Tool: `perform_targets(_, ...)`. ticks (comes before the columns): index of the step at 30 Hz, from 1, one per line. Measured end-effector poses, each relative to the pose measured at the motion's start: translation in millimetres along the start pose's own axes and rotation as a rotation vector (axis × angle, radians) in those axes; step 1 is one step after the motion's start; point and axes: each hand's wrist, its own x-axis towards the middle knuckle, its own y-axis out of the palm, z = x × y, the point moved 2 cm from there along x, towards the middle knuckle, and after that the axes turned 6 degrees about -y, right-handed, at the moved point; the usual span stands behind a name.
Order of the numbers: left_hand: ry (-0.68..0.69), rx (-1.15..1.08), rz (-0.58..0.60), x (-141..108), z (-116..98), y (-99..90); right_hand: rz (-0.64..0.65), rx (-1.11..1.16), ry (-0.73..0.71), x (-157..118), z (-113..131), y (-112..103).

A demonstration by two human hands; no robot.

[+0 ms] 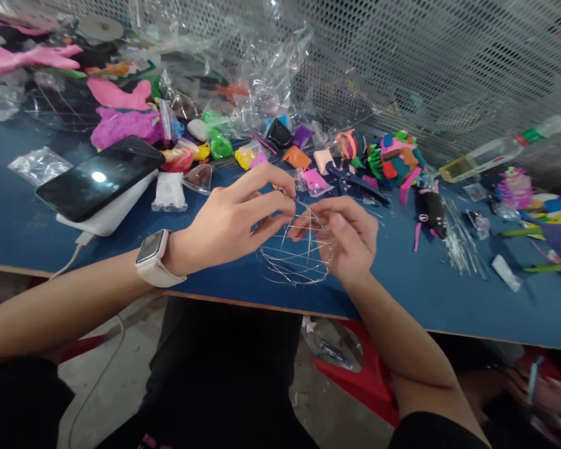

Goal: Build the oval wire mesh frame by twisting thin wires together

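Observation:
A rounded wire frame (pixel 303 255) of thin silvery strands is held up between my two hands, above the front part of the blue table. My left hand (pixel 243 218), with a watch on the wrist, pinches the frame's upper edge with bent fingers. On the other side, my right hand (pixel 348 237) has its thumb and fingers closed around the wire at the upper right. Its fingertips are partly hidden behind the strands. Just beyond the hands lie dark-handled pliers (pixel 355 181) and a pink clay packet (pixel 315 181).
A phone (pixel 100 178) rests on a white box at the left, its cable (pixel 77 249) hanging over the table edge. Clay packets and plastic wrappers line the back. Loose wires (pixel 462 240), clay figures and a bottle (pixel 495 153) lie right. Another person's hand (pixel 549 393) shows lower right.

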Motion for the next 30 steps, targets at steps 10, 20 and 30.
perform_targets(10,-0.04,0.014,0.008,-0.1,-3.7,2.0,-0.007,-0.052,0.008,-1.3,5.0,-0.2)
perform_targets(20,-0.001,0.051,-0.106,6.2,-14.7,-0.4,-0.008,-0.144,-0.112,-1.0,13.2,4.1)
perform_targets(30,0.079,0.115,-0.142,5.8,0.2,-1.7,-0.025,-0.197,-0.159,8.3,21.3,19.7)
